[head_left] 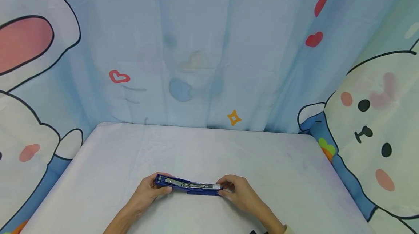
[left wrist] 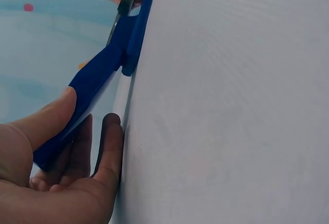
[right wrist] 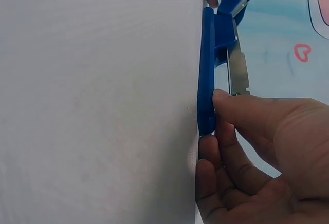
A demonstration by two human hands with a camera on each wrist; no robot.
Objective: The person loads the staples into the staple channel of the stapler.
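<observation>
Spanning the gap between two bare hands, a dark blue stapler [head_left: 193, 189] lies folded open, low over the near middle of a white-covered table [head_left: 203, 154]. Its cover slants off to the left, and its base and metal rail [head_left: 202, 186] reach to the right. The left hand [head_left: 148, 190] pinches the outer end of the cover, thumb on the near side and fingers on the far side. The right hand [head_left: 241, 192] holds the right end in a narrow pinch; in the right wrist view its thumb presses against the base, beside the rail. The base sits very close to the tabletop; I cannot tell whether it touches. A pale sleeve [head_left: 288, 230] shows at the right wrist, and near it a dark object [head_left: 252, 232] is too cut off to identify. Beyond the far edge of the table hangs a light blue curtain [head_left: 196, 19] with red hearts, an orange star [head_left: 230, 118] and large white cartoon animals at left and right.
</observation>
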